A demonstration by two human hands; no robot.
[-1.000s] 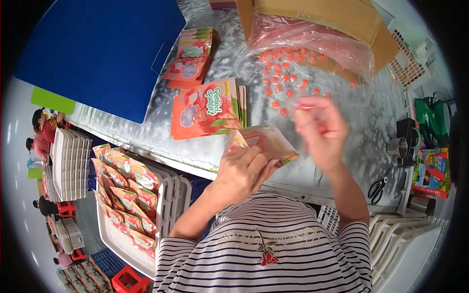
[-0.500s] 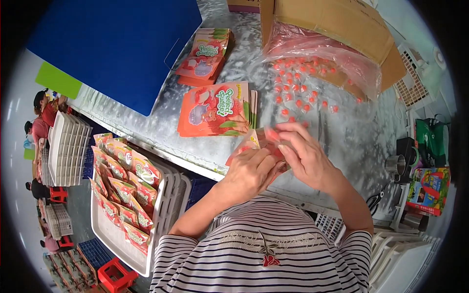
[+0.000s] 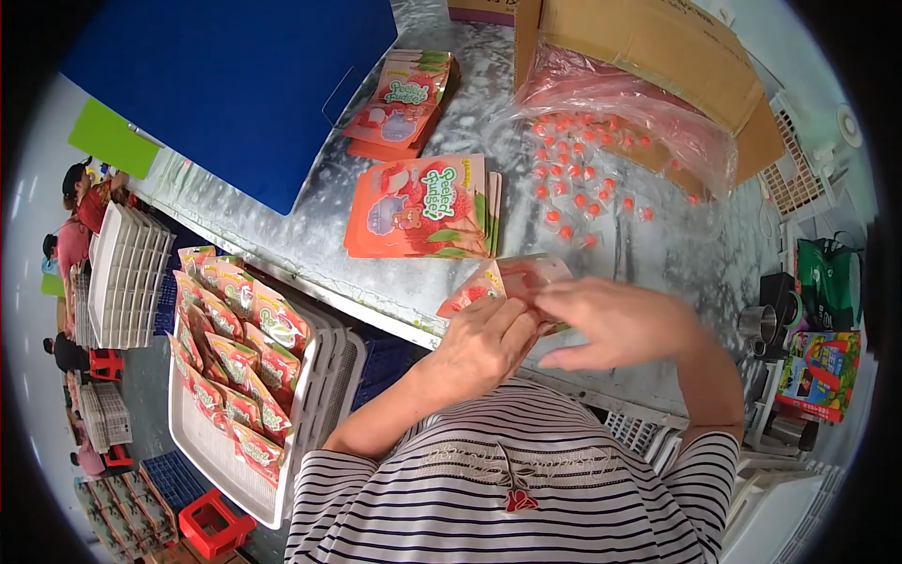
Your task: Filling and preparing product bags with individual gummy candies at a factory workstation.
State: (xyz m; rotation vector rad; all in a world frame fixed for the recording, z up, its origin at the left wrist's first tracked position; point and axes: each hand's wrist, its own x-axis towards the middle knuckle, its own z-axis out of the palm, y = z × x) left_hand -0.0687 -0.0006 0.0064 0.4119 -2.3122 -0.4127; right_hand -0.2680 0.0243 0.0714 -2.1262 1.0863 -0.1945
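Near the table's front edge, my left hand point(image 3: 477, 346) is closed on a pink printed pouch point(image 3: 476, 289), its mouth spread wide. My right hand point(image 3: 625, 322) is a little blurred, with fingers stretched toward the pouch's mouth and the thumb held apart. No candy shows in it, and its fingertips partly cover the pouch. What lies inside the pouch is hidden. Beyond, small red wrapped candies point(image 3: 580, 200) lie scattered on the grey table point(image 3: 658, 273). Just past the pouch lies a stack of flat pouches point(image 3: 418, 209).
Another pouch stack point(image 3: 399, 103) lies farther back, beside a large blue panel point(image 3: 235, 85). A cardboard box point(image 3: 648, 47) with a clear plastic liner point(image 3: 658, 132) opens toward the candies. Filled pouches point(image 3: 240, 357) stand in a white crate point(image 3: 202, 451) at left. Co-workers point(image 3: 70, 249) are far left.
My right hand has swung to the right and its thumb has parted from the fingers. A red candy seen at its fingertips no longer shows. My left hand keeps hold of the pouch.
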